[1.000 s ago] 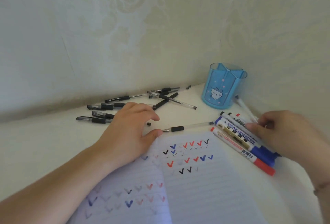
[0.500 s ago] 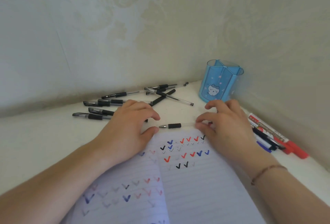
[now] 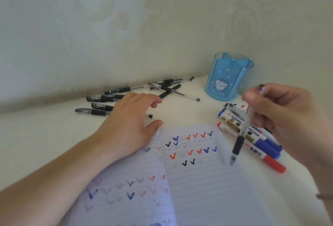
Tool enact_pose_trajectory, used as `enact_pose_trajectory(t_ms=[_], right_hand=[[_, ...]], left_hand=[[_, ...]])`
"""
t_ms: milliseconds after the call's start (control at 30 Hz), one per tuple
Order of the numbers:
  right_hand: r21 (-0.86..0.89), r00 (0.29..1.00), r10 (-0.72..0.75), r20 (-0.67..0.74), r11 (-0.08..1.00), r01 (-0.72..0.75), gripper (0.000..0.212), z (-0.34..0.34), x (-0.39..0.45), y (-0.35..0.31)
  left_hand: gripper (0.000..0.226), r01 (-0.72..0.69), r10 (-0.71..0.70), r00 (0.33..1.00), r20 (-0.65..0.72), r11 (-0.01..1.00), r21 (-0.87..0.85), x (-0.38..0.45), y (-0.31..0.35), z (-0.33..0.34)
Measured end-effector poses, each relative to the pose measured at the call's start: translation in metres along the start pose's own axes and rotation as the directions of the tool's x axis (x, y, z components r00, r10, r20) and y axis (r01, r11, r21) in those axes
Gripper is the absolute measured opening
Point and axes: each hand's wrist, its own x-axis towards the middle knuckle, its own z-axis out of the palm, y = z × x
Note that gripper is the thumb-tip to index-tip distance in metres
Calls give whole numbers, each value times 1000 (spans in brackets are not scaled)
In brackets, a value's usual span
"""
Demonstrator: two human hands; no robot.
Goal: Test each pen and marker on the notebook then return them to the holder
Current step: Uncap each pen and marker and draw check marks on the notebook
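Observation:
An open lined notebook (image 3: pixel 198 186) covered in red, blue and black check marks lies in front of me. My left hand (image 3: pixel 129 126) rests on its upper left corner with the fingers relaxed. My right hand (image 3: pixel 281 106) pinches a clear gel pen (image 3: pixel 241 135) with a black grip, held above the right page, tip pointing down and blurred by motion. The blue pen holder (image 3: pixel 228 77) with a cat face stands in the corner and looks empty. Several black gel pens (image 3: pixel 137 92) lie scattered by the wall. Whiteboard markers (image 3: pixel 252 139) with blue and red caps lie right of the notebook.
Two patterned walls meet behind the holder and close off the white desk at the back and right. A small black pen cap (image 3: pixel 150 116) lies near my left thumb. A thin bracelet (image 3: pixel 324 197) shows on my right wrist.
My right hand has lifted the clear pen off the desk above the notebook and swung it tip down over the right page. My left hand has stayed on the notebook.

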Motion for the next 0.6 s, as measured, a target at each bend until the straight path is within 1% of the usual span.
enact_pose_trajectory(t_ms=[67,100,133,167,200,233,267,300,333,367,400,433,467,533,600], right_hand=[[-59,1000,20,-2,998,-20,30,12,-4,-1],[-110,1000,3,28,994,0,30,18,-6,-3],[-221,996,-32,84,974,50,30,20,-8,-1],[-378,986,-34,163,921,94,31,22,-10,1],[-522,971,-4,238,843,131,33,21,-12,4],[-626,953,55,298,765,152,35,21,-14,6],[-675,942,99,321,721,154,35,21,-14,8],[-674,939,113,325,724,147,32,23,-14,6],[-613,947,97,307,781,119,29,25,-13,5],[-495,958,78,276,866,71,26,26,-12,4],[-372,965,78,251,928,22,22,28,-11,4],[-299,960,93,265,954,-10,17,29,-10,4],[-276,947,116,300,961,-30,15,30,-9,7],[-274,916,171,363,959,-71,20,31,-8,16],[-316,901,204,382,945,-81,22,30,-7,24]], left_hand=[[39,-8,8,1000,-2,1000,-1,0,0,0],[38,-12,12,1000,3,1000,-1,0,0,0],[37,-15,15,1000,7,1000,-1,0,0,0],[37,-17,17,1000,9,1000,-1,0,1,1],[36,-18,18,1000,10,1000,0,-1,1,1],[35,-20,20,1000,10,1000,2,-1,1,1],[34,-22,22,1000,13,1000,5,-1,0,1],[33,-26,25,1000,15,1000,10,-1,0,1],[32,-29,29,999,17,999,15,-1,0,1],[31,-32,32,999,19,999,19,0,-1,1],[30,-32,32,999,22,999,22,0,-1,1],[29,-31,31,999,28,999,23,0,-1,2],[29,-30,29,999,33,999,24,0,-2,2],[30,-22,21,999,46,1000,21,0,-2,2],[31,-16,15,999,52,1000,16,0,-2,2]])
